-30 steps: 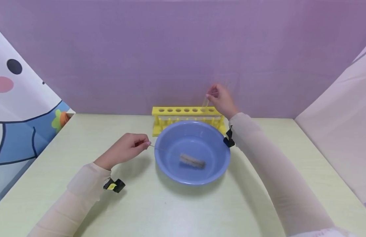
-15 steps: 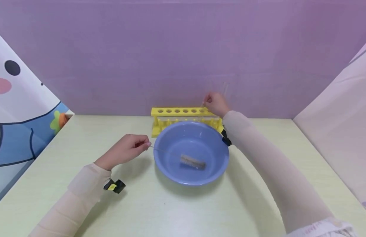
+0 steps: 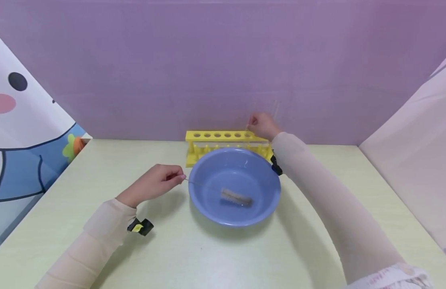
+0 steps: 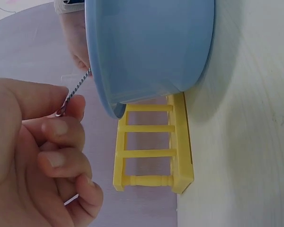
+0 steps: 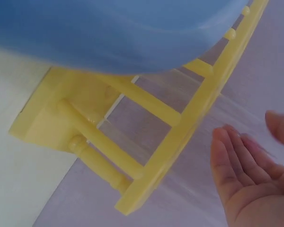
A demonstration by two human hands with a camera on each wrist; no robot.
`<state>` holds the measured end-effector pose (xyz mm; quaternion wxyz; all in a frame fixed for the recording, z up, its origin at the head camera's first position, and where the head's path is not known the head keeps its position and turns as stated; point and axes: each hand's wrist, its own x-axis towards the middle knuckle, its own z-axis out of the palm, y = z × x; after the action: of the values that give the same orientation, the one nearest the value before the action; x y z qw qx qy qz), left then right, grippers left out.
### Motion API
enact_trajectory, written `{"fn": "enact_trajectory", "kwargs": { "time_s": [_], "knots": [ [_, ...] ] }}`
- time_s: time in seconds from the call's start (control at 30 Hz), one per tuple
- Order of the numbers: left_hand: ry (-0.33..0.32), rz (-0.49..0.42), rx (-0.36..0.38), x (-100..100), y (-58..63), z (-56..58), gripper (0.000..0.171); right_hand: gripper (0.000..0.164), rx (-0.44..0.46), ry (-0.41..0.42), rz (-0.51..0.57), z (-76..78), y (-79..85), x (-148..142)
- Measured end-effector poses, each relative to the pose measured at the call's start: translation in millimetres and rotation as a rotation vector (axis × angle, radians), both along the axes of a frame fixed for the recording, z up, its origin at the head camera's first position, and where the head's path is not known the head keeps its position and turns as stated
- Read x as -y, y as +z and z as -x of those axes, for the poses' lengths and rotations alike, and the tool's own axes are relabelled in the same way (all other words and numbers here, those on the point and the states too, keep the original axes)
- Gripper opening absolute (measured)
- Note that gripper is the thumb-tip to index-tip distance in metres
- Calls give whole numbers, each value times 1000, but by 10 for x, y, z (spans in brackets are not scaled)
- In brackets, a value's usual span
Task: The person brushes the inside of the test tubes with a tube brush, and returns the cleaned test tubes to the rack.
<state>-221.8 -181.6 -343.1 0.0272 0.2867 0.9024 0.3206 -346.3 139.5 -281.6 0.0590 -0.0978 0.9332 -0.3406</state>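
My left hand (image 3: 156,182) pinches the twisted wire handle of a test tube brush (image 3: 236,197) between thumb and index finger, seen close in the left wrist view. The bristle head lies over the inside of a blue basin (image 3: 201,200). At the back, my right hand (image 3: 262,125) is beside the top bar of a yellow test tube rack (image 3: 208,136). In the right wrist view its thumb and fingertips stand apart around a faint, clear test tube (image 5: 241,111) in the rack. Another clear test tube (image 3: 275,109) rises behind that hand.
The basin stands in front of the rack and hides its lower middle. Several holes (image 3: 217,135) show along the rack's left side. A purple cloth (image 3: 172,60) hangs behind the pale table (image 3: 151,249); a printed cloth (image 3: 24,120) is at the left.
My right hand has come down with the test tube, which now stands lower in the rack hole, and its thumb and fingertips are apart. The left hand and brush have barely moved.
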Motion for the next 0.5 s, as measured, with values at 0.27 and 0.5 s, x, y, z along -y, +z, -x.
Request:
{"fn": "enact_trajectory", "kwargs": {
  "time_s": [0.27, 0.5],
  "knots": [
    [16, 21, 15, -4, -22, 15, 17, 57, 76, 97, -42, -151, 129, -245],
    [51, 55, -18, 29, 7, 13, 15, 52, -109, 133, -11, -412, 203, -583]
  ]
}}
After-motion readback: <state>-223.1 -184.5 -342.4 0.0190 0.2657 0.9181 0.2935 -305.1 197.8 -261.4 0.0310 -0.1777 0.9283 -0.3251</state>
